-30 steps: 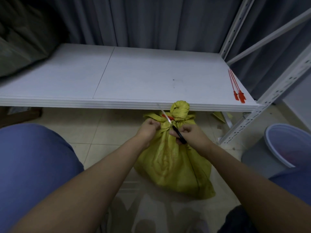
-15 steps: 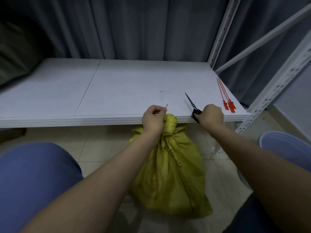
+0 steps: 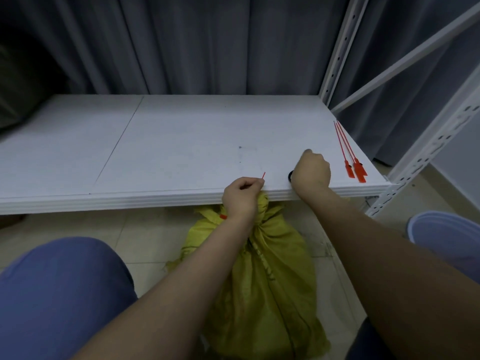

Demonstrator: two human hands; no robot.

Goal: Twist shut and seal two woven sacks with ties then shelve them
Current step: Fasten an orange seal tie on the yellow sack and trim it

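- The yellow woven plastic sack (image 3: 272,268) stands on the tiled floor (image 3: 78,224) under the front edge of the white shelf board (image 3: 181,152), its neck behind the left hand (image 3: 242,197).
- That hand's thumb and forefinger pinch a short red plastic strip (image 3: 263,175).
- The right hand (image 3: 311,171) rests on the board, fingers curled round a black looped handle (image 3: 290,175) (the rest is hidden).
- Loose red plastic seal ties (image 3: 354,167) lie just beside it.
- A pale blue bucket (image 3: 446,237) stands at the right.

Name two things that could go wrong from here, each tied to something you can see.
1. The right hand grips a black handle near the front edge of the shelf; left there, it might fall onto the yellow sack below.
2. The left hand pinches a small red offcut; dropped, it could get lost on the floor.
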